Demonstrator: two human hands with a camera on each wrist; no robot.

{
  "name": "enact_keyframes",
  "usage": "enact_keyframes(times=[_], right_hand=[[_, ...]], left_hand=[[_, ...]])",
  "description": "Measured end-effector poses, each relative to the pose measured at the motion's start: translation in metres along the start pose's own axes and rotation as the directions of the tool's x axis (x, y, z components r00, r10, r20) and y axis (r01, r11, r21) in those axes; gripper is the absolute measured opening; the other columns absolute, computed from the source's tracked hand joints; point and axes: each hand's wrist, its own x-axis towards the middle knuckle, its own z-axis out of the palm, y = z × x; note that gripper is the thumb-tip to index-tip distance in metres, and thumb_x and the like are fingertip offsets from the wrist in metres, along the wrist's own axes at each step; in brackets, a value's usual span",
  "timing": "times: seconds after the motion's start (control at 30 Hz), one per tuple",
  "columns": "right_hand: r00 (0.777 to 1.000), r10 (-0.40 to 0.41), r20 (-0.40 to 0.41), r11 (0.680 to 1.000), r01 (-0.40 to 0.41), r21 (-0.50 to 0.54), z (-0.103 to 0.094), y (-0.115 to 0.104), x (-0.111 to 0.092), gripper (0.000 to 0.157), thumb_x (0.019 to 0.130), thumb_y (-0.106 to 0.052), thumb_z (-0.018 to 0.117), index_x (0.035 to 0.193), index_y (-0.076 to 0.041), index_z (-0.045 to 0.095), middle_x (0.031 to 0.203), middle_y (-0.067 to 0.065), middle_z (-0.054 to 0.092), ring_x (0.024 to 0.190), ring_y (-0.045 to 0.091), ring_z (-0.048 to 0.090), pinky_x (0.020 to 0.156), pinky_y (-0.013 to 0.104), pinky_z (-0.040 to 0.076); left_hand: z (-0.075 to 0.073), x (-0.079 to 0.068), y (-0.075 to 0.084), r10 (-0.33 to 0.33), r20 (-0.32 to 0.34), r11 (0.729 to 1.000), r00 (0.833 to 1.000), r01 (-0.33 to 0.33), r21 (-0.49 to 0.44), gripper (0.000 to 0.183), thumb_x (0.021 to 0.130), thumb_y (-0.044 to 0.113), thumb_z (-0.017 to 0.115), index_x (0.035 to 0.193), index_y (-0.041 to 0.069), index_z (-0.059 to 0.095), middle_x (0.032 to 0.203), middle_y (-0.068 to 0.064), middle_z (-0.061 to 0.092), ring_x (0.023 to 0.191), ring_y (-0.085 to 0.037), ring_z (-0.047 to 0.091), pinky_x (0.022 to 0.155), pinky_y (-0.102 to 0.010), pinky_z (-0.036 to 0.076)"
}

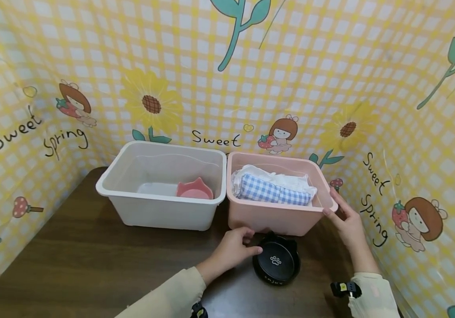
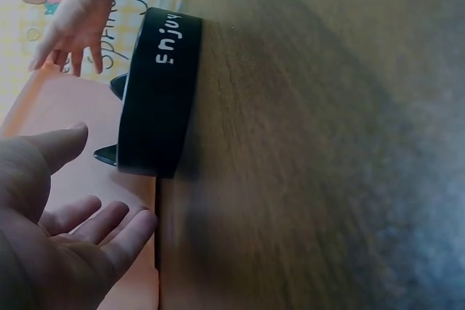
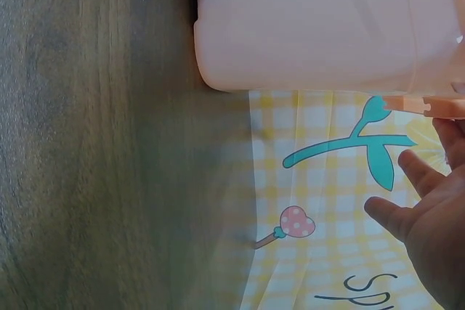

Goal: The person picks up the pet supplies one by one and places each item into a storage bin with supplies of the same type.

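Observation:
On the dark table, a black cat-eared bowl [image 1: 276,260] with a paw print sits before the pink bin [image 1: 268,218]. Beside the bowl's left edge is my left hand [image 1: 232,249], its thumb stretched toward the rim and its fingers loosely bent, with nothing held. The left wrist view shows this hand [image 2: 69,208] apart from the bowl [image 2: 156,99]. At the pink bin's front right corner, my right hand [image 1: 346,223] holds the rim between thumb and forefinger. The other fingers [image 3: 392,215] spread outside the bin. Inside the bin lies blue-and-white checked cloth [image 1: 272,190] with white fabric.
A white bin [image 1: 163,212] stands left of the pink one, close against it, with a pink cat-eared bowl [image 1: 195,190] inside. Yellow checked cloth [image 1: 211,97] hangs as a wall behind the bins and along both sides of the table [image 1: 92,260].

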Motion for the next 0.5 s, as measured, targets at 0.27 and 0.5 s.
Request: enact_keyframes(times=[0.27, 0.5], right_hand=[[1.0, -0.027, 0.001, 0.995, 0.027, 0.092, 0.002, 0.004, 0.001, 0.056, 0.09, -0.013, 0.068, 0.142, -0.008, 0.047, 0.151, 0.011, 0.038, 0.138, 0.005, 0.037, 0.097, 0.003, 0.035], [1.0, -0.02, -0.005, 0.994, 0.02, 0.11, 0.002, 0.005, 0.0, 0.056, 0.089, -0.012, 0.069, 0.141, -0.007, 0.048, 0.151, 0.011, 0.038, 0.136, 0.001, 0.038, 0.097, 0.003, 0.034]], left_hand=[[0.012, 0.011, -0.003, 0.037, 0.008, 0.998, 0.999, -0.037, 0.043, 0.048, 0.077, 0.032, 0.081, 0.115, 0.006, 0.066, 0.108, -0.005, 0.069, 0.099, -0.02, 0.065, 0.084, -0.032, 0.053], [0.025, 0.019, -0.007, 0.041, 0.015, 0.996, 0.999, -0.042, 0.074, 0.049, 0.078, 0.031, 0.081, 0.118, 0.008, 0.066, 0.111, -0.002, 0.069, 0.103, -0.017, 0.064, 0.088, -0.034, 0.053]])
